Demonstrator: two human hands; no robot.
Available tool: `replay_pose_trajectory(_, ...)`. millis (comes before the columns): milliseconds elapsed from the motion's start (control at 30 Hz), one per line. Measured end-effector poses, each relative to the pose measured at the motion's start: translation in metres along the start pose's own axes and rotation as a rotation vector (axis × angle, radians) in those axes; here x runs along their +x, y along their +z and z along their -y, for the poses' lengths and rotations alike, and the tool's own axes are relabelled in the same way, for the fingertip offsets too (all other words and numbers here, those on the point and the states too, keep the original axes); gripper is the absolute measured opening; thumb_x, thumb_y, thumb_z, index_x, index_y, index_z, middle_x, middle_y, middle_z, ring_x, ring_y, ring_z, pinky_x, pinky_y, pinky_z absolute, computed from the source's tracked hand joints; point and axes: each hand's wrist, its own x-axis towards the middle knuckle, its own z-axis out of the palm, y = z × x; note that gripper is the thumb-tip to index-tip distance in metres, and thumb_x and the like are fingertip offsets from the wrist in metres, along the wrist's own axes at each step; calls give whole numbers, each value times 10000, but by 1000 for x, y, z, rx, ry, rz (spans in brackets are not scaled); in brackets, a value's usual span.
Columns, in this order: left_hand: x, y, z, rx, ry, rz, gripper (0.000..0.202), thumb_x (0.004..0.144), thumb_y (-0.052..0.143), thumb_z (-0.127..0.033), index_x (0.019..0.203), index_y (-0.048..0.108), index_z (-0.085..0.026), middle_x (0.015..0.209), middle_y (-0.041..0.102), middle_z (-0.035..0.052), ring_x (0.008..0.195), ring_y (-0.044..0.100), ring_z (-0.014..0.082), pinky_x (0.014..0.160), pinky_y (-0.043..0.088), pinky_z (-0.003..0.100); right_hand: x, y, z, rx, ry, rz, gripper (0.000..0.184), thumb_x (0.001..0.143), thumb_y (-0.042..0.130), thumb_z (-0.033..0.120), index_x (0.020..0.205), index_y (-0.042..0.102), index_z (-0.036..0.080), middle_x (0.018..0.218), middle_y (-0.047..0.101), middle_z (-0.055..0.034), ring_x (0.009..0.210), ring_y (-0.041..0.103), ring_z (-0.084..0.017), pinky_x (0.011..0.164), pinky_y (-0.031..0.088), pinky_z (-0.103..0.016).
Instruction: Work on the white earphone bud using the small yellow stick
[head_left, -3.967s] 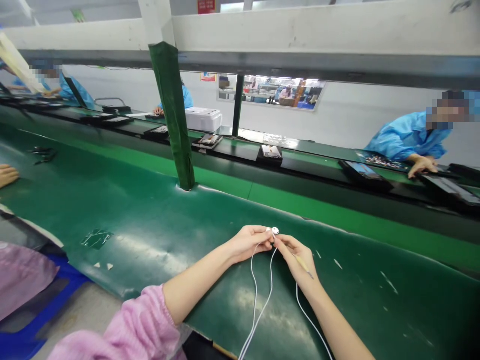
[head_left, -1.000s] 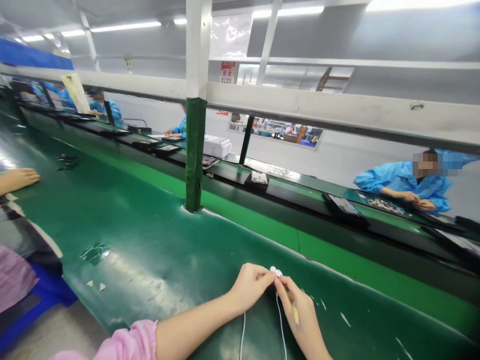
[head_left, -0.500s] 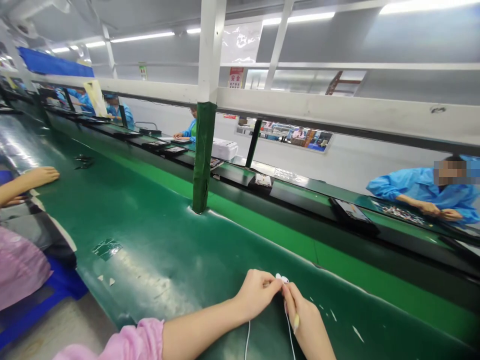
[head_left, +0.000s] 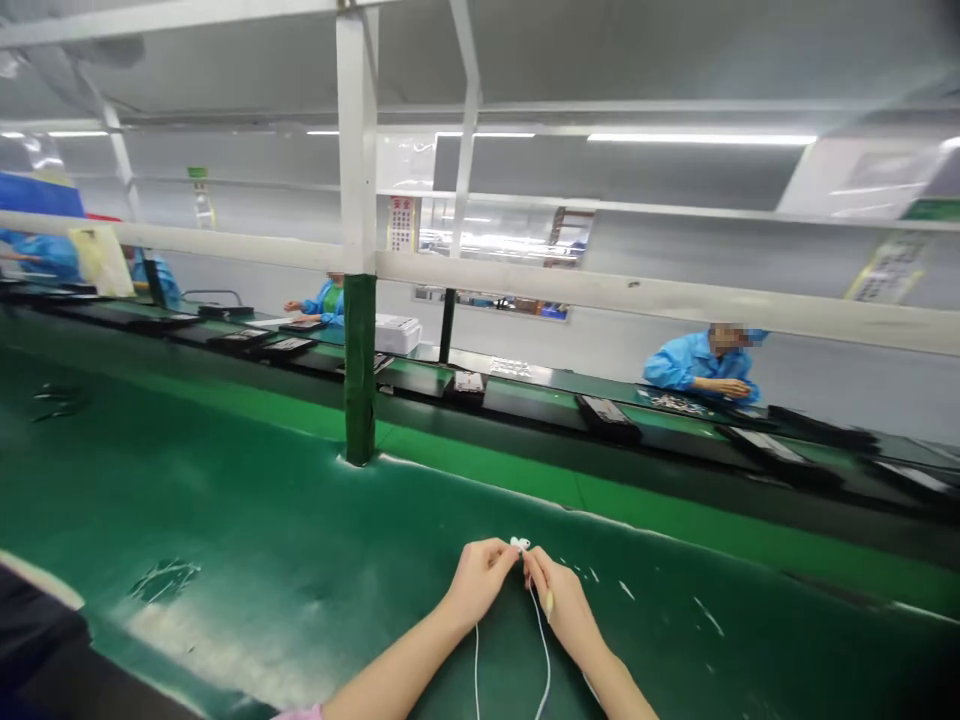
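White earbud [head_left: 519, 544] pinched between left hand [head_left: 474, 583] and right hand [head_left: 561, 600] fingertips.

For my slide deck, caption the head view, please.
Both hands, left hand and right hand, pinch white earbuds over a green bench.

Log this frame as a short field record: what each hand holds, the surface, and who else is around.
left hand: pinches the white earbud at its fingertips
right hand: pinches the same earbud, with a thin yellowish stick tucked in the hand
cable: white wires hang from the earbud toward the camera
surface: green conveyor belt
nearby: green-wrapped post stands on the belt
others: person in blue coat at the far bench, dark trays along it
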Motion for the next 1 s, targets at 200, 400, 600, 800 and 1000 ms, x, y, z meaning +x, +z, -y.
replay_pose_trajectory(200,-5,0,-4,-50,96,104,568,804,496,-639,772,703,-111,646,551,29,586,387,128,586,278,253,-18,-43,25,-241,-37,128,401,1067,170,270,847,496,196,639,584,5,561,599,-159,535,398,-202)
replay_pose_trajectory(400,-13,-2,-12,-133,117,90,691,747,474,-784,712,659,-119,525,402,-17,527,322,111,532,250,245,11,-83,71,-611,-63,251,182,956,530,107,795,588,170,675,620,-36,627,637,-232,535,335,-231)
replay_pose_trajectory(600,-8,-12,-3,-208,53,-5,800,664,433,-893,738,625,-121,460,282,-57,440,260,84,455,201,226,32,-77,91,-824,-81,329,106,941,593,76,882,649,143,709,644,-76,685,660,-253,553,391,-241)
replay_pose_trajectory(800,0,-18,0,-298,-34,2,813,539,525,-900,701,631,-111,417,277,-69,391,260,67,418,170,209,37,-64,76,-953,-69,445,45,974,589,100,961,632,105,743,642,-33,668,648,-204,603,489,-275)
replay_pose_trajectory(1000,2,-15,3,-337,-69,16,718,567,578,-820,682,636,-114,408,292,-69,372,254,59,406,152,208,42,-67,55,-990,-164,529,46,982,564,106,1006,598,126,686,632,-27,633,652,-213,523,397,-231)
